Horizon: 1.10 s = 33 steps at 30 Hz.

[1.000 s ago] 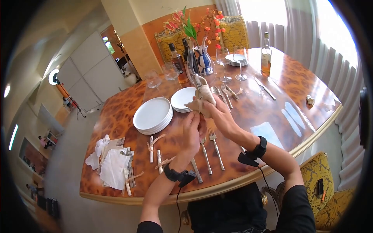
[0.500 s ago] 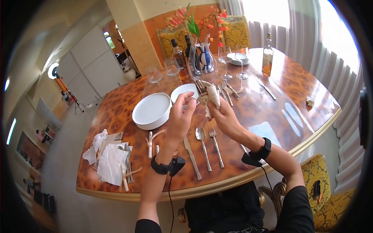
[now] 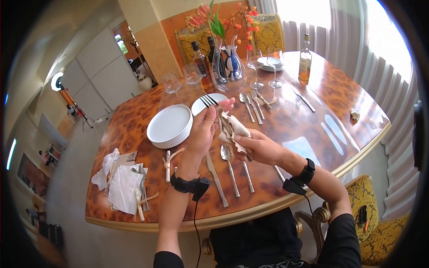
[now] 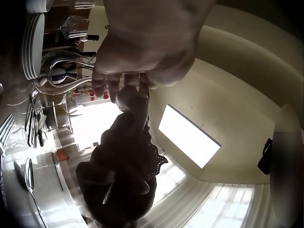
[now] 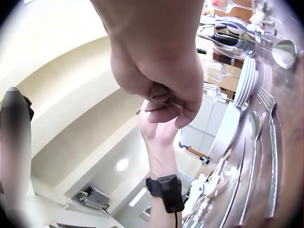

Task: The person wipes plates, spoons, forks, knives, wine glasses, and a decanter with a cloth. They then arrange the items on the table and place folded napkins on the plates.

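Observation:
My right hand (image 3: 261, 146) grips a beige textured napkin (image 3: 237, 127) rolled around a metal fork (image 3: 210, 102), over the near middle of the table. The fork's tines stick out at the upper left, and a handle end shows below my right fingers. My left hand (image 3: 201, 134) pinches the fork near its neck, thumb in front and fingers behind. A crumpled darker tan strip (image 3: 227, 127) hangs along the roll. In the left wrist view the napkin bundle is mostly a dark silhouette. Beneath the hands lie a knife (image 3: 214, 178), a spoon (image 3: 228, 156) and another fork, partly hidden.
Stacked white plates (image 3: 170, 125) stand left of the hands, with smaller plates (image 3: 201, 103) behind. Napkins (image 3: 125, 187) and tied cutlery lie at the left edge. A glass vase (image 3: 228, 76), bottles and wine glasses (image 3: 255, 62) stand at the back. More cutlery (image 3: 250, 107) lies beyond the hands.
My left hand let go of the bundle, lifted off, then came back to the fork's neck. The bundle has tilted leftward and lowered slightly, with its tines now pointing to the upper left.

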Motion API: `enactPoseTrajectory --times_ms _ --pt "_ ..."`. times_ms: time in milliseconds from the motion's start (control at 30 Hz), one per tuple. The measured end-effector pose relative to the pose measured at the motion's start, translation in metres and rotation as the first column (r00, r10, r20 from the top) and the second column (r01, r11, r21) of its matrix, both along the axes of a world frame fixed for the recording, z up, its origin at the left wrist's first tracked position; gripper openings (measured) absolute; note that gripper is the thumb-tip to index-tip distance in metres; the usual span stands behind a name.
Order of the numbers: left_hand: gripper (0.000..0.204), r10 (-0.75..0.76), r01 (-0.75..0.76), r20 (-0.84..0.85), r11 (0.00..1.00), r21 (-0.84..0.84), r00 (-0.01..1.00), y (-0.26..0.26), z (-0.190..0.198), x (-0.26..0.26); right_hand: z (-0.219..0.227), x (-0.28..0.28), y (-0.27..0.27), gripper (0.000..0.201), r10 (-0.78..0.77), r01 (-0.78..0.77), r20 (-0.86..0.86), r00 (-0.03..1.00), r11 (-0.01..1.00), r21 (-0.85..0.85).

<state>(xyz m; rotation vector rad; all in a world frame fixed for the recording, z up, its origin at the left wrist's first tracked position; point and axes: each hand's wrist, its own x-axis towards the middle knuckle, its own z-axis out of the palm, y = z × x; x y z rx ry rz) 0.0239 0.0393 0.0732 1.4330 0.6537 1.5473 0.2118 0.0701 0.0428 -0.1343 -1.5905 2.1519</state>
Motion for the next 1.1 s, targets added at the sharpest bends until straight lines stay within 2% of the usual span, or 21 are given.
enactPoseTrajectory --times_ms 33,67,133,167,200,267,333,367,400,433,467,533,600,667,733,800,933,1000,1033,1067,1100 --pt "0.045 -0.057 0.057 -0.005 0.998 0.039 0.998 0.002 -0.002 -0.002 -0.003 0.000 0.003 0.023 0.044 -0.048 -0.038 0.998 0.991 -0.125" --pt "0.045 -0.059 0.059 -0.010 0.997 0.040 0.998 0.003 -0.004 -0.002 -0.004 0.000 0.005 0.023 0.042 -0.047 -0.042 0.998 0.991 -0.124" --pt "0.046 -0.244 0.241 0.020 0.964 0.109 0.969 0.005 -0.008 -0.001 -0.004 0.001 0.006 0.028 0.195 -0.259 -0.235 0.952 0.923 -0.285" --pt "0.046 -0.271 0.271 -0.018 0.954 0.130 0.962 0.005 -0.008 -0.001 -0.002 0.002 0.006 0.029 0.236 -0.292 -0.222 0.946 0.918 -0.268" --pt "0.046 -0.272 0.272 -0.019 0.954 0.130 0.962 0.006 -0.009 -0.001 -0.002 0.003 0.005 0.029 0.235 -0.292 -0.222 0.946 0.918 -0.268" --pt "0.046 -0.392 0.391 -0.009 0.914 0.112 0.920 0.007 -0.010 0.000 -0.004 0.003 0.000 0.029 0.237 -0.281 -0.188 0.953 0.925 -0.255" --pt "0.044 -0.378 0.374 0.021 0.922 0.099 0.926 0.002 -0.008 0.008 -0.004 -0.002 -0.004 0.030 0.179 -0.220 -0.192 0.965 0.951 -0.218" --pt "0.043 -0.232 0.230 0.051 0.972 0.046 0.971 -0.004 -0.005 0.014 -0.003 -0.006 -0.004 0.029 -0.011 0.002 -0.116 0.993 0.996 -0.084" --pt "0.042 -0.080 0.081 0.073 0.997 -0.012 0.994 -0.006 -0.004 0.020 -0.001 -0.008 -0.003 0.028 -0.212 0.217 -0.068 0.975 0.974 0.065" --pt "0.042 0.025 -0.024 0.119 1.000 -0.015 0.993 -0.004 -0.006 0.023 0.004 -0.008 -0.002 0.027 -0.332 0.333 -0.022 0.943 0.939 0.088" --pt "0.042 0.025 -0.023 0.120 1.000 -0.018 0.992 -0.004 -0.007 0.024 0.001 -0.010 -0.001 0.027 -0.333 0.334 -0.019 0.943 0.939 0.086" --pt "0.041 0.145 -0.152 -0.097 0.986 -0.068 0.985 -0.004 -0.008 0.025 -0.005 -0.015 0.002 0.025 -0.535 0.509 -0.016 0.845 0.793 0.333" --pt "0.039 0.223 -0.230 -0.129 0.972 -0.040 0.966 -0.001 -0.015 0.025 -0.005 -0.016 -0.008 0.028 -0.528 0.470 0.043 0.848 0.786 0.401" --pt "0.039 0.321 -0.327 -0.133 0.945 -0.026 0.938 -0.001 -0.019 0.024 -0.012 -0.019 -0.015 0.036 -0.513 0.467 -0.038 0.857 0.745 0.476" --pt "0.039 0.326 -0.332 -0.119 0.943 -0.034 0.938 -0.001 -0.019 0.020 -0.010 -0.013 -0.018 0.042 -0.502 0.431 0.002 0.865 0.745 0.509" --pt "0.041 0.304 -0.303 -0.009 0.950 -0.078 0.953 0.000 -0.017 0.012 -0.012 -0.008 -0.018 0.043 -0.365 0.283 0.142 0.920 0.870 0.404" --pt "0.044 0.278 -0.273 0.026 0.953 -0.134 0.960 -0.007 -0.005 0.013 -0.013 0.007 -0.020 0.038 -0.320 0.232 0.172 0.932 0.889 0.396" --pt "0.041 0.295 -0.281 0.090 0.948 -0.148 0.951 -0.009 -0.002 0.016 -0.021 0.014 -0.010 0.031 -0.321 0.207 0.129 0.938 0.819 0.535" --pt "0.041 0.249 -0.238 0.134 0.967 -0.088 0.959 -0.005 -0.005 0.013 -0.018 0.019 -0.011 0.028 -0.322 0.216 0.071 0.944 0.766 0.605" --pt "0.041 0.200 -0.198 0.175 0.980 -0.025 0.964 -0.002 -0.006 0.010 -0.016 0.025 -0.012 0.028 -0.331 0.220 0.078 0.940 0.768 0.601" --pt "0.042 0.279 -0.261 0.184 0.958 -0.117 0.943 -0.002 -0.008 0.009 -0.014 0.033 -0.014 0.027 -0.495 0.330 0.099 0.863 0.701 0.632"
